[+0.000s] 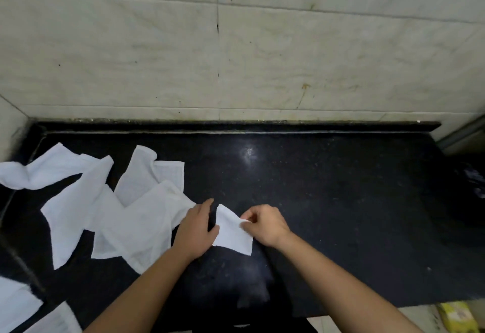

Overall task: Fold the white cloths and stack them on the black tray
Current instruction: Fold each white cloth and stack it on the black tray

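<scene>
Loose cloths [126,214] on counter [341,201] left; folded cloth [232,233] just right.

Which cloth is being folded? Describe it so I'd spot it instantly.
On the black counter, look right of the loose white cloths. The small folded cloth sits between the left hand and right hand, which pinches its edge; it alone is compact and neat.

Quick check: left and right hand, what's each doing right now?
Left hand: open, flat, thumb against the small cloth.
Right hand: pinches that cloth's edge.
</scene>
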The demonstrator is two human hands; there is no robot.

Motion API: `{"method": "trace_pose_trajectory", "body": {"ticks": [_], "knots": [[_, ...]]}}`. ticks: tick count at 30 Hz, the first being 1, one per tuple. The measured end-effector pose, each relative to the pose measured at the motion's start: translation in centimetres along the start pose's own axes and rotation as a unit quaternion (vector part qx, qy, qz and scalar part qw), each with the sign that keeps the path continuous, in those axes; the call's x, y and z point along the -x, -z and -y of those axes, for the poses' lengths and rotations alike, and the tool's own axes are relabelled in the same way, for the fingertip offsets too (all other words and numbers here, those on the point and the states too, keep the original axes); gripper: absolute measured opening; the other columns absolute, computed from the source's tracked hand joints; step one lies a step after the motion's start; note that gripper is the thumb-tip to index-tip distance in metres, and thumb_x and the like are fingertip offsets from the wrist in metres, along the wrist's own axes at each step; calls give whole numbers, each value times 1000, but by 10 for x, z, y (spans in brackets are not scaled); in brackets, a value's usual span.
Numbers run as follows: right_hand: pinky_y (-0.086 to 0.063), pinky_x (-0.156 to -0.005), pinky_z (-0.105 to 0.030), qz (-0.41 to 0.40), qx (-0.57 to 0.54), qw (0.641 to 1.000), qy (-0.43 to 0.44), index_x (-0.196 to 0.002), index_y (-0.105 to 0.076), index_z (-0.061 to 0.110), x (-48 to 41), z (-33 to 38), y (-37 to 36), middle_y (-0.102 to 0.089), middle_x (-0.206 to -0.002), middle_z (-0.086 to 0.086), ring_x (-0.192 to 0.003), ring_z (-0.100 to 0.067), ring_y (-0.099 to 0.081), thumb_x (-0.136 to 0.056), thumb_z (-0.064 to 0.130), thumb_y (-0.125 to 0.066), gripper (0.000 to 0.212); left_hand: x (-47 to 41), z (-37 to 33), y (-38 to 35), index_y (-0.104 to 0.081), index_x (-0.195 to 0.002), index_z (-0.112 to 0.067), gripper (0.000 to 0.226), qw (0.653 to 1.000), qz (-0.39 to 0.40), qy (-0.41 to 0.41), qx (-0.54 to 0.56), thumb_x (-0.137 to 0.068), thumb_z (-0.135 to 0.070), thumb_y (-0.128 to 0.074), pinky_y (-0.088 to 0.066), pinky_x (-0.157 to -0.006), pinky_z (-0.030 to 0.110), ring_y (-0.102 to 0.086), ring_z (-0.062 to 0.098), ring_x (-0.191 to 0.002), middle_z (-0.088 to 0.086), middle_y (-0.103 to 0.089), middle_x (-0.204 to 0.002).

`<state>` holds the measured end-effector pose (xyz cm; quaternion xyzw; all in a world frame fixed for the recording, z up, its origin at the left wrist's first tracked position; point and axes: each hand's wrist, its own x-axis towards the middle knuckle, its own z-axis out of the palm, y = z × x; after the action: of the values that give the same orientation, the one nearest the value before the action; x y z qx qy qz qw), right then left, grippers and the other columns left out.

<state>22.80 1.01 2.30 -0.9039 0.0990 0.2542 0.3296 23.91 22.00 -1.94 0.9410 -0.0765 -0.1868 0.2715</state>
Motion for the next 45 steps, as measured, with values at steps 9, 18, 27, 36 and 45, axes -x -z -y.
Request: {"method": "trace_pose_trajectory", "body": {"ticks": [9, 18, 27, 36, 45], "knots": [[-49, -80, -35, -84, 183, 964, 171, -104, -67, 26, 36, -23, 30, -64, -102, 1, -97, -22, -62, -93, 31, -58, 15, -29, -45, 25, -74, -97, -33, 16, 955, 37, -279, -96, -89, -39, -61, -39, -83, 32, -64, 19, -99, -9, -71, -98], [-50, -86, -28, -152, 17, 985, 86, -98, -72, 31, 104, -80, 58, -62, -99, 11, -94, -6, -59, -92, 45, -63, 19, -8, -97, 27, -78, -79, -28, 3, 959, 166, -170, 156, -80, -26, -80, -55, -70, 31, -70, 11, -76, -11, -75, -79], [-46, -86, -31, -183, -368, 911, 38, -87, -70, 18, 209, -175, 108, -70, -91, 9, -88, -9, -62, -91, 39, -68, 21, 66, -243, -10, -73, -104, -7, 20, 901, 206, -135, 357, -84, -9, -75, -54, -73, 20, -72, 17, -88, 10, -76, -97], [-56, -87, -36, -241, -517, 820, 47, -121, -55, 8, 350, -335, 139, -71, -110, -19, -98, -23, -70, -89, 9, -73, 37, 147, -431, -135, -64, -117, -13, 30, 877, 248, -136, 388, -88, -10, -70, -52, -60, 28, -70, 18, -84, 9, -75, -103], [-59, -80, -38, -229, -576, 785, 27, -132, -52, 20, 420, -443, 181, -70, -116, -12, -105, -24, -70, -91, -5, -64, 50, 169, -532, -215, -52, -131, -20, 53, 862, 352, -132, 341, -85, -1, -71, -53, -81, 40, -70, 23, -98, 6, -73, -116]]}}
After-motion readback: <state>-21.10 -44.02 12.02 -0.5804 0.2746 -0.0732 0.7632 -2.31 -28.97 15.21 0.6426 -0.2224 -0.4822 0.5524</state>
